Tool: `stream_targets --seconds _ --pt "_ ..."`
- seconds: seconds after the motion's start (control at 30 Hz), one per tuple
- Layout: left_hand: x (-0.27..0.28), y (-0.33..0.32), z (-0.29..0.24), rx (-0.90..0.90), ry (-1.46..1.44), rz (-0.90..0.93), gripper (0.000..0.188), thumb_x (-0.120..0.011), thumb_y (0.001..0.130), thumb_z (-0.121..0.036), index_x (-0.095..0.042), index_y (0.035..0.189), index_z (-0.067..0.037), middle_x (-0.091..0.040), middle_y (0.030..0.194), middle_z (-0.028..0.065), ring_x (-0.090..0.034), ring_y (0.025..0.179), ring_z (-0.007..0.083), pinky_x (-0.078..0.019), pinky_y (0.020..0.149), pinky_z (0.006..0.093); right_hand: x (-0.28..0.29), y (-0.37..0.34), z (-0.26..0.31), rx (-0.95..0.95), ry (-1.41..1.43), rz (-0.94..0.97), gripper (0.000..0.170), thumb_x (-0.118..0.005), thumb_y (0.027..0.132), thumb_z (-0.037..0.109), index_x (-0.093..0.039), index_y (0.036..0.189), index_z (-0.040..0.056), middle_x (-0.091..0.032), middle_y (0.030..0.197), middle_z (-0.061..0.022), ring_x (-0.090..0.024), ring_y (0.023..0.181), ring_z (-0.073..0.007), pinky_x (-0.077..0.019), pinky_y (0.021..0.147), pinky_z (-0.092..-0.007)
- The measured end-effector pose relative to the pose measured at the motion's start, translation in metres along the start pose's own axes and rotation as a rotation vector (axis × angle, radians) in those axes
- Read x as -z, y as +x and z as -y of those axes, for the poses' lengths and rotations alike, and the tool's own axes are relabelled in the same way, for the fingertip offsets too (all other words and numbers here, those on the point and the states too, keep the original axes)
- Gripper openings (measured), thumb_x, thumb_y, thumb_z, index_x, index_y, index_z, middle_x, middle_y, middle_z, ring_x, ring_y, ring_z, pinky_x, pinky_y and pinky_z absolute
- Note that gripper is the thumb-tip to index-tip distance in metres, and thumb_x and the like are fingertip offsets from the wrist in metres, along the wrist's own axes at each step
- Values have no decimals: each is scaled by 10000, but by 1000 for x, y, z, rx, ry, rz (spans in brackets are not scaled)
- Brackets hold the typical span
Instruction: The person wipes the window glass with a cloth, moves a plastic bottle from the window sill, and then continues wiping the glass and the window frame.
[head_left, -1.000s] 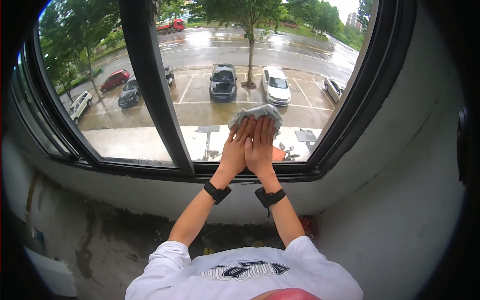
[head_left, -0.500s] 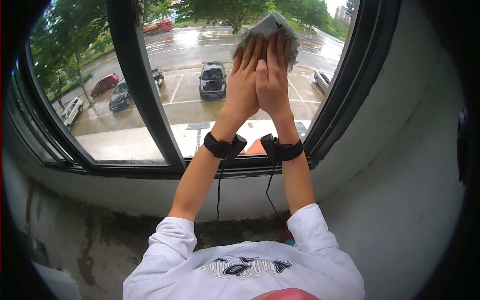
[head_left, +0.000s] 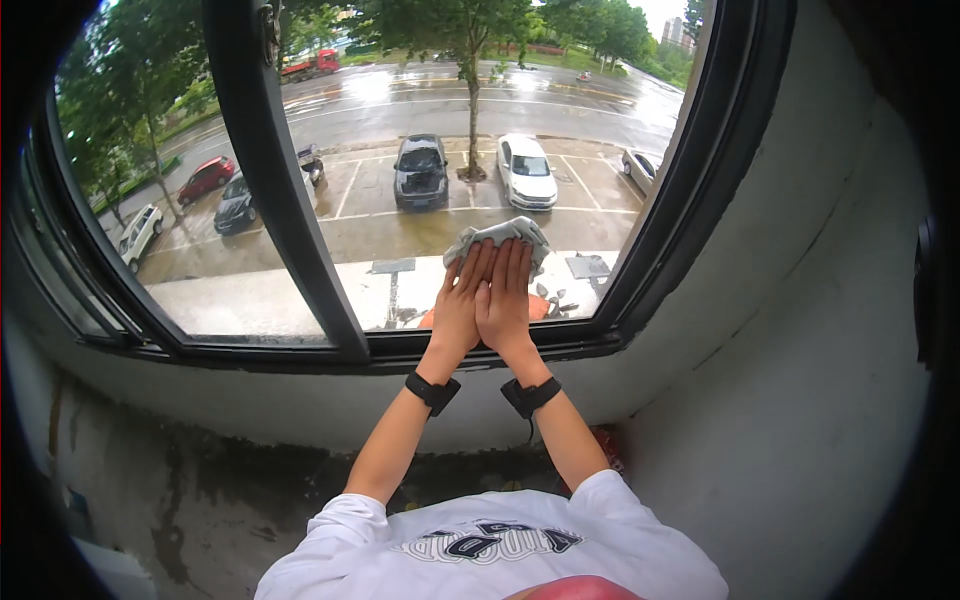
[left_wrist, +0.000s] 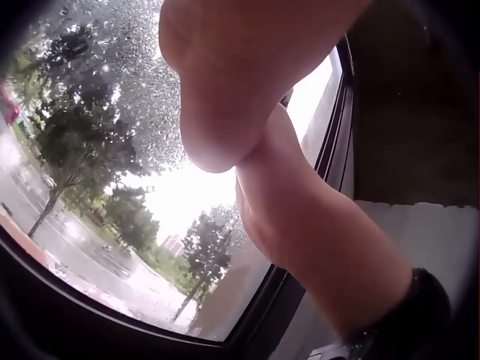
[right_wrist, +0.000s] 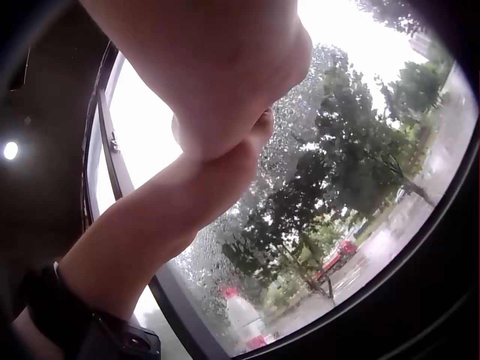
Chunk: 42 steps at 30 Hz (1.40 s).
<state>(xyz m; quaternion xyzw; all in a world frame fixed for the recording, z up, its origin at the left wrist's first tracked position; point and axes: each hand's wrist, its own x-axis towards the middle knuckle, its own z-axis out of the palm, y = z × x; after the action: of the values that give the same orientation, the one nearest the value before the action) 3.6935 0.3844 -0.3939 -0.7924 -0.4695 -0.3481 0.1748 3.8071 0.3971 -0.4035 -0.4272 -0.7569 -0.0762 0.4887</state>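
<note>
A crumpled pale grey-green cloth (head_left: 497,232) lies against the lower part of the window glass (head_left: 420,105). Both hands press on it side by side with their fingers straight and pointing up. My left hand (head_left: 458,308) touches the right hand (head_left: 507,305) along the thumbs. From the left wrist, the heel of the left hand (left_wrist: 232,75) fills the top, with the other hand crossing behind it. Water drops speckle the glass in both wrist views, and the cloth is hidden there behind the hands.
A dark window frame (head_left: 275,200) divides the panes, with its sill rail (head_left: 490,352) below the hands. A grey wall (head_left: 790,330) stands to the right. Parked cars and a wet road show outside. A bottle with a red cap (right_wrist: 244,319) appears in the right wrist view.
Both hands pushed the cloth up the glass between the first and second frames. Since then they have brought it back down to near the bottom of the pane.
</note>
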Motion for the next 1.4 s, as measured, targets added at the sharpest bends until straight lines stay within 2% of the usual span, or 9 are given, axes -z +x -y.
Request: stream_targets --seconds 0.2,0.4,0.53,0.67,0.83,0.97,1.03,1.23,1.4 --pt "47 13 18 -51 -4 7 726 -551 946 -222 -334 1617 -48 -288 1696 141 -231 1582 313 -216 1274 475 10 31 44 -50 91 0 707 -423 1010 261 -240 1572 -128 -207 1640 -353 -111 1537 -556 -151 1269 -574" --pt "131 120 51 -174 141 -399 755 -593 952 -216 -305 1634 -69 -271 1701 152 -214 1588 319 -192 1280 480 44 173 87 254 105 -299 703 -506 956 234 -330 1572 -56 -259 1665 -264 -190 1557 -456 -197 1260 -561" --pt "149 136 63 -184 157 -455 801 -632 929 -214 -288 1630 -33 -233 1705 198 -192 1584 383 -190 1278 487 51 205 108 280 137 -341 691 -503 949 246 -369 1558 -49 -284 1662 -245 -203 1560 -431 -175 1272 -538" --pt "115 86 62 -56 208 -354 835 -633 920 -220 -258 1639 -25 -210 1708 216 -178 1587 390 -182 1278 500 23 154 90 287 96 -232 679 -483 964 269 -380 1564 -32 -319 1652 -233 -227 1562 -403 -167 1276 -527" --pt "35 -32 60 189 83 -70 868 -615 944 -274 -184 1648 -6 -143 1714 241 -107 1584 452 -146 1280 548 -36 35 67 196 22 128 676 -447 997 273 -328 1596 -15 -312 1661 -206 -202 1574 -391 -177 1272 -532" --pt "-18 -109 60 226 92 33 899 -617 924 -273 -166 1655 -10 -138 1717 240 -91 1598 423 -134 1289 525 -74 -52 54 32 71 249 661 -468 1003 266 -342 1592 -8 -318 1653 -207 -206 1572 -393 -191 1267 -539" --pt "-15 -123 60 184 233 247 898 -612 925 -281 -165 1654 -6 -143 1718 231 -97 1599 412 -127 1293 516 -76 -67 56 29 64 212 657 -495 988 261 -366 1577 2 -357 1626 -188 -244 1555 -376 -214 1257 -534" --pt "43 -57 69 182 195 -19 838 -610 941 -260 -227 1639 2 -181 1707 241 -138 1593 400 -168 1284 513 -42 16 84 157 98 74 625 -501 978 262 -433 1549 16 -407 1611 -159 -279 1551 -323 -260 1246 -512" --pt "111 45 92 84 144 -346 987 -709 910 -390 -176 1650 -12 -123 1704 282 -93 1583 465 -140 1271 557 -6 138 134 277 89 -161 632 -507 945 230 -448 1557 87 -391 1628 -139 -255 1558 -328 -208 1263 -532"
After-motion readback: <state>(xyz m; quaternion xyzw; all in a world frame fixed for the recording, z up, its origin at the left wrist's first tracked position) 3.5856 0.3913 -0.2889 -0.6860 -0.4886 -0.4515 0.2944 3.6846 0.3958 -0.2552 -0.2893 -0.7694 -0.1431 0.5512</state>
